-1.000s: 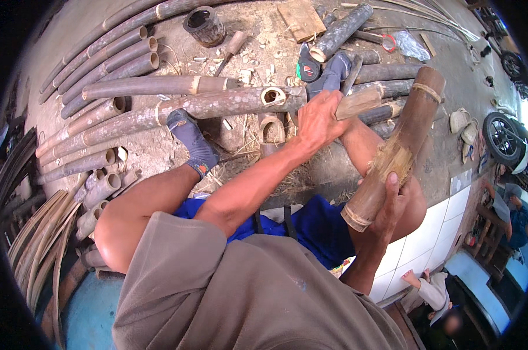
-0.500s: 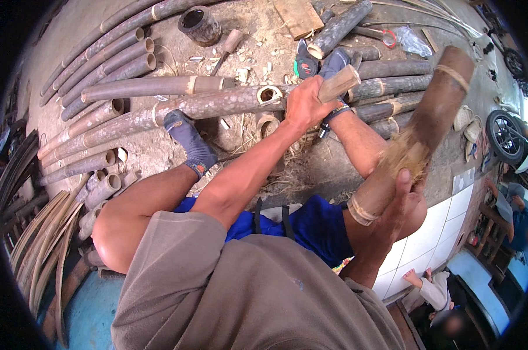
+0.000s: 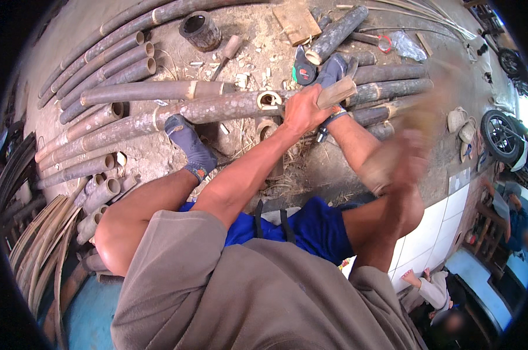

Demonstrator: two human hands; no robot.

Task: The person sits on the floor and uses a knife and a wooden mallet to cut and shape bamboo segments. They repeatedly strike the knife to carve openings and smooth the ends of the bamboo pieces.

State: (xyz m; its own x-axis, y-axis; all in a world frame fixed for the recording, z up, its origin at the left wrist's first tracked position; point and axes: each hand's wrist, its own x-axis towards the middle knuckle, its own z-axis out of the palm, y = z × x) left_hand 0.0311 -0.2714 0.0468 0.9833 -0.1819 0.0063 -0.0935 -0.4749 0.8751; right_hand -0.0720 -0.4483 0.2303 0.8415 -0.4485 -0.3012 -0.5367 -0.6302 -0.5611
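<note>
My left hand (image 3: 303, 109) is closed round a chisel by its thick wooden handle (image 3: 337, 93); its blade is mostly hidden by the hand. Just left of the fist is a long mottled bamboo pole (image 3: 211, 109) with a hole (image 3: 269, 101) cut in its side, pale wood showing at the rim. The pole lies across the ground, beside my left foot. My right hand (image 3: 408, 157), smeared by motion, grips a thick bamboo club (image 3: 377, 169) at its frayed middle, over my right knee. The club's far end blurs toward the upper right.
Several bamboo poles (image 3: 124, 53) lie at the far left, with more at the right (image 3: 392, 89). A bamboo cup (image 3: 200, 31), a wooden-handled tool (image 3: 231, 48) and a tape measure (image 3: 304, 70) sit beyond the pole. Split strips (image 3: 39, 239) lie at lower left. A person (image 3: 436, 289) sits at lower right.
My right hand and the bamboo club have swung upward, away from my body, and are now blurred. My left hand stays in place on the chisel. The pole has barely shifted.
</note>
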